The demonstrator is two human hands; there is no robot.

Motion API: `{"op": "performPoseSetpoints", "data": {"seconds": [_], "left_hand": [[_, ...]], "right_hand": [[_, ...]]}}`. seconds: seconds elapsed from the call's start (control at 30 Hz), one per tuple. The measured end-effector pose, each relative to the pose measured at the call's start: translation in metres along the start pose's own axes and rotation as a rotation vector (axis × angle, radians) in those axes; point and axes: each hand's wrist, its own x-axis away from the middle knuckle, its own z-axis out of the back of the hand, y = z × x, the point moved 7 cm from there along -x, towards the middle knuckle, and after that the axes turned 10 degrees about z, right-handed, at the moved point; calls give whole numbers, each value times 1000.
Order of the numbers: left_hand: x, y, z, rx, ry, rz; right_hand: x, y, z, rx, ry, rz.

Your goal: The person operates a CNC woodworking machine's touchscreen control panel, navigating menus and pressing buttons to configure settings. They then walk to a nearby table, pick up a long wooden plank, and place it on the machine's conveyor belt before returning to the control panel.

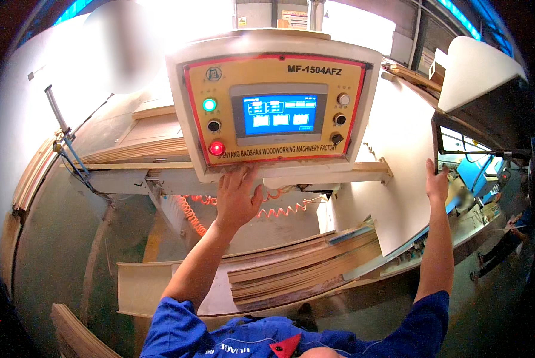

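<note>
The control box [282,71] is mounted at the upper centre, facing the wearer, above a pale horizontal beam [124,179]. On it a blue-lit screen [281,114] is flanked by knobs and buttons; the green button [209,105] and the red button [217,148] are seen lit. The left hand [239,194] is placed at the box's lower edge, its grip open, fingers spread. The right hand [437,182] is raised just beside the right edge of a large white panel [402,179]; whether its grip is open or closed cannot be told. Below, a stack of long boards [297,271] is laid along the machine, and orange coiled hoses [190,216] are hung under the beam. A grey floor [58,262] is exposed at the left, where further boards [34,173] are stacked. A white hood [482,65] is fitted at the upper right, beneath blue-tinted strip lights [461,18].
</note>
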Motion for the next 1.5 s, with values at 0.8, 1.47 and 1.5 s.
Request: {"op": "performPoseSetpoints", "data": {"seconds": [0.8, 1.47, 1.5], "left_hand": [[-70, 19, -3, -63, -88, 164], [-82, 24, 1, -125, -188, 243], [-81, 22, -1, -129, -185, 236]], "right_hand": [[17, -49, 26, 239, -21, -55], [13, -36, 21, 225, -38, -72], [14, -42, 23, 218, -44, -74]]}}
